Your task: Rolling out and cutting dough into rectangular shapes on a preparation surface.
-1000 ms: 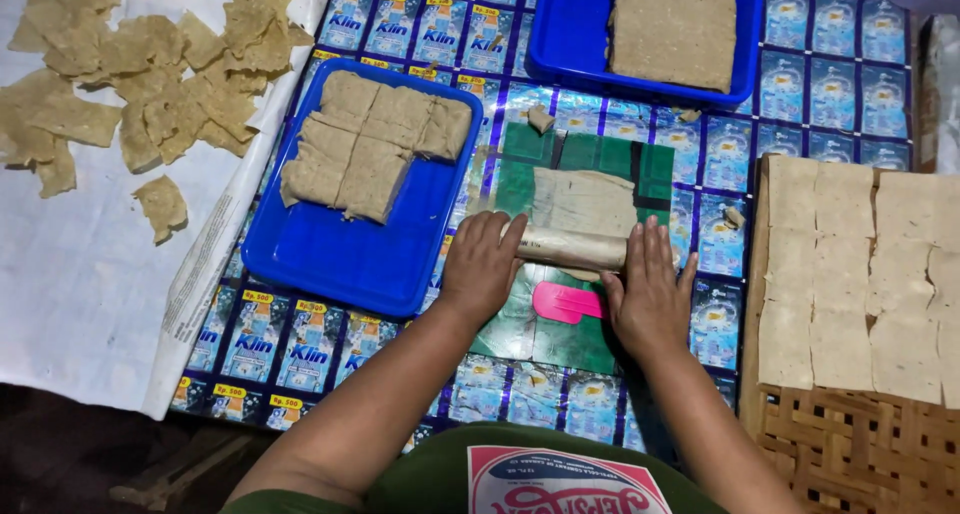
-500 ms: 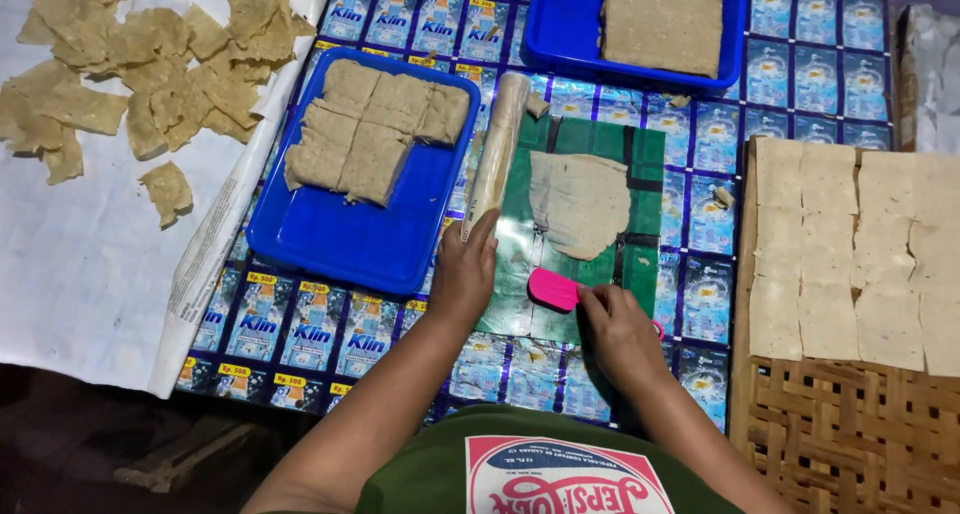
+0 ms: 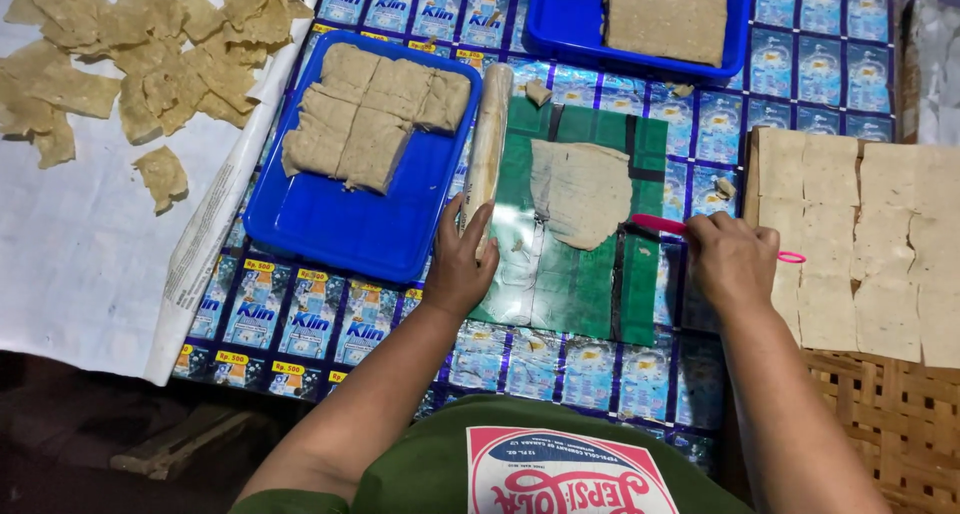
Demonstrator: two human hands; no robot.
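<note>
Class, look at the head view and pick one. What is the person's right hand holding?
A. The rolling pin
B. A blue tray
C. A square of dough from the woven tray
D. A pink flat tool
D: the right hand has its grip on a pink flat tool beside the flattened dough sheet, while the left hand rests on the rolling pin.

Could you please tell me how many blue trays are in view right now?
2: one blue tray left of the rolling pin, another blue tray at the top edge, partly cut off.
</note>
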